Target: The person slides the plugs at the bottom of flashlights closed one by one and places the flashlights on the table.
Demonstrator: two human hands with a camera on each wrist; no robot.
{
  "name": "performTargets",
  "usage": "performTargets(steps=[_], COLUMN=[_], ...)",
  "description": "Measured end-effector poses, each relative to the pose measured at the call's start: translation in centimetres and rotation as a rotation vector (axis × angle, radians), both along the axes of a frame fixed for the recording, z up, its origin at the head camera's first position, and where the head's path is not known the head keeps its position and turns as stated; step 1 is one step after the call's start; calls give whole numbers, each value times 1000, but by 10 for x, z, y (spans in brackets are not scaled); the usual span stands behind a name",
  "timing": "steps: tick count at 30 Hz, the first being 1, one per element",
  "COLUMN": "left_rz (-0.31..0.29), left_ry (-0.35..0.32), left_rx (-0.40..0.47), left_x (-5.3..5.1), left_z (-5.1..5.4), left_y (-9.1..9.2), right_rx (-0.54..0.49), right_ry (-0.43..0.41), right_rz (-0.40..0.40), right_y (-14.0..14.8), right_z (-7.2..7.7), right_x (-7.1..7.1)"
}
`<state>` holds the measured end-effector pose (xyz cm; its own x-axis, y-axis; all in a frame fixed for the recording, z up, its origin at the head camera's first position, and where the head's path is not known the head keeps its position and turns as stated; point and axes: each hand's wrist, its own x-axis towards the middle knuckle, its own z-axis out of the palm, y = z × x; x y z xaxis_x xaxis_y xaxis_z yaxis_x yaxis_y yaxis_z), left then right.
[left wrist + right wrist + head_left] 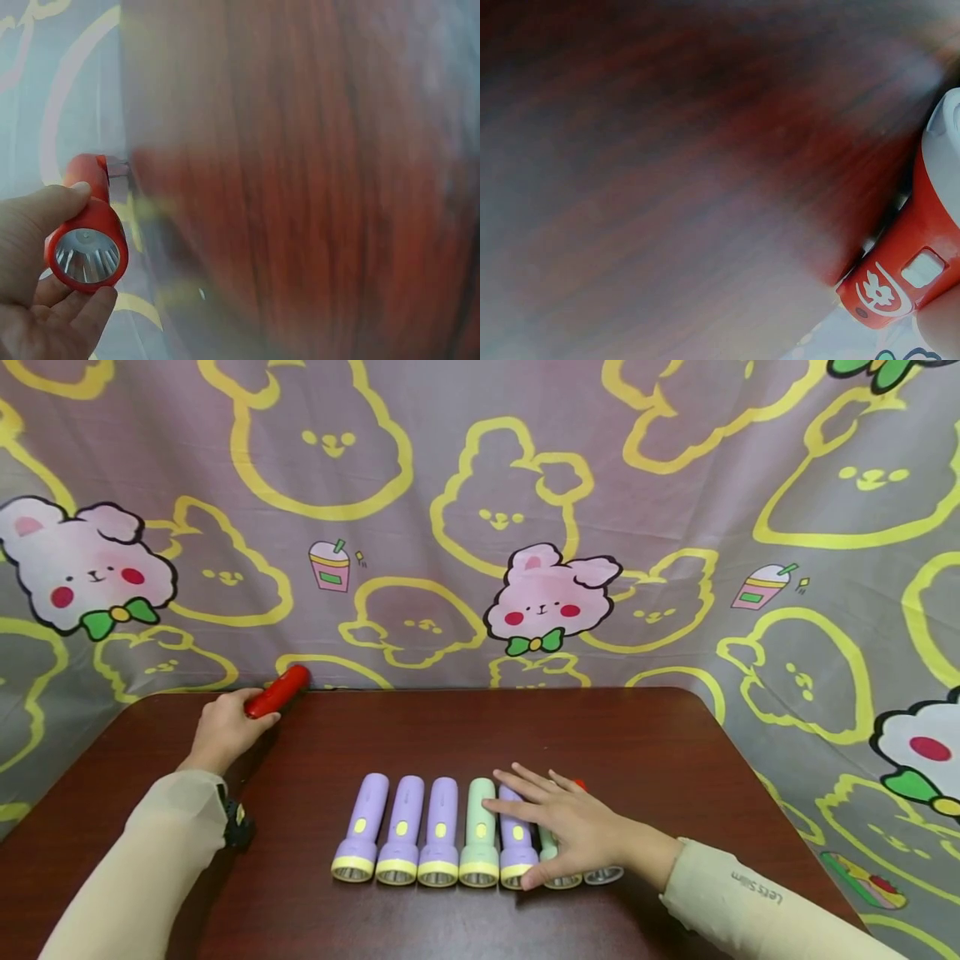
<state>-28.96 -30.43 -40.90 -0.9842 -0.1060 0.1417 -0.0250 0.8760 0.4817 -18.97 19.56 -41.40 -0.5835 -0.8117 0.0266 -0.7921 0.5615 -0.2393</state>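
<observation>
At the back left of the table, my left hand (228, 727) grips a red flashlight (279, 691). The left wrist view shows the lens end of this red flashlight (88, 255) between thumb and fingers. My right hand (577, 827) lies over the right end of a row of flashlights, its fingers spread and straight. Beneath or beside it are a purple flashlight (516, 835), a green flashlight (551, 843) mostly hidden, and a red and white flashlight (930, 232) that shows best in the right wrist view. Left of the hand stands another green flashlight (480, 835).
Three purple flashlights, among them the leftmost purple flashlight (363, 827), form the row's left part, lenses toward me. A brown wooden table (450, 727) carries everything. Behind it hangs a patterned curtain (420, 543), close to the table's back edge.
</observation>
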Motion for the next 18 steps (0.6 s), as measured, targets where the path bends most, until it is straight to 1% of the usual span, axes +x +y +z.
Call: performTargets(steps=[6, 8, 13, 18], left_rz=[4, 13, 58, 64], left_ry=[29, 40, 44, 61], left_rx=[32, 42, 80, 90], left_x=[6, 8, 13, 19], left_z=[5, 5, 5, 4], left_y=[5, 6, 8, 8], right_rx=[-4, -4, 3, 10], right_ry=[-8, -10, -22, -21], right_rz=[-1, -1, -7, -18], right_y=[-1, -1, -1, -1], right_z=[1, 1, 1, 0], right_x=[0, 1, 1, 0])
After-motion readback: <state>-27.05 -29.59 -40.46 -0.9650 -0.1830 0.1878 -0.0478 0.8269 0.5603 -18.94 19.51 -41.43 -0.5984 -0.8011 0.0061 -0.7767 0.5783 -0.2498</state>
